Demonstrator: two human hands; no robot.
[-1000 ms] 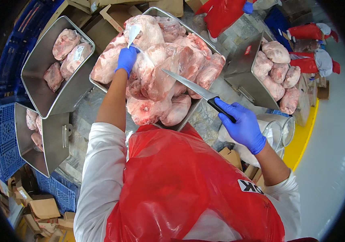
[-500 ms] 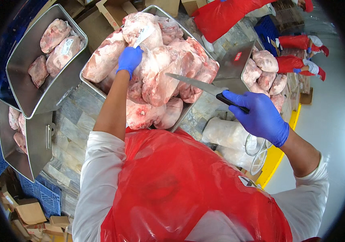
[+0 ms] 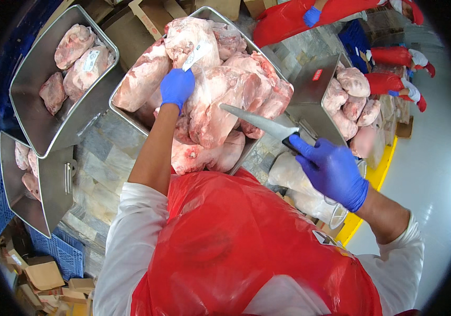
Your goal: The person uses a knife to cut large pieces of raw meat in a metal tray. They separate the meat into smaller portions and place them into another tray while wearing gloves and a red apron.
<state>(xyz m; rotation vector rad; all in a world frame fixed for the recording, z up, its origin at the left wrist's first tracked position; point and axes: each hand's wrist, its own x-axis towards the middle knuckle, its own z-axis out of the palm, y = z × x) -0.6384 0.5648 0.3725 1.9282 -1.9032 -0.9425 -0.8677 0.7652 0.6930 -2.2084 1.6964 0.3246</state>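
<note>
My right hand, in a blue glove, is closed round the black handle of a knife. Its long blade points left over the meat, with the tip close to a large wrapped piece. My left hand, also gloved in blue, pinches clear plastic wrapping on the meat, beside a white label that sticks up past the fingers. Several big pink-and-white pieces of meat are heaped in the metal tub in front of me. The left fingertips are partly hidden.
At the left, two metal tubs hold more meat. Another meat-filled tub stands at the right, near white plastic bags and a yellow edge. Co-workers in red aprons work beyond. Cardboard boxes lie lower left.
My right hand and the knife have shifted slightly down, and the blade has turned a little. My left hand stays at the wrapping. A co-worker's gloved hand now shows at the top.
</note>
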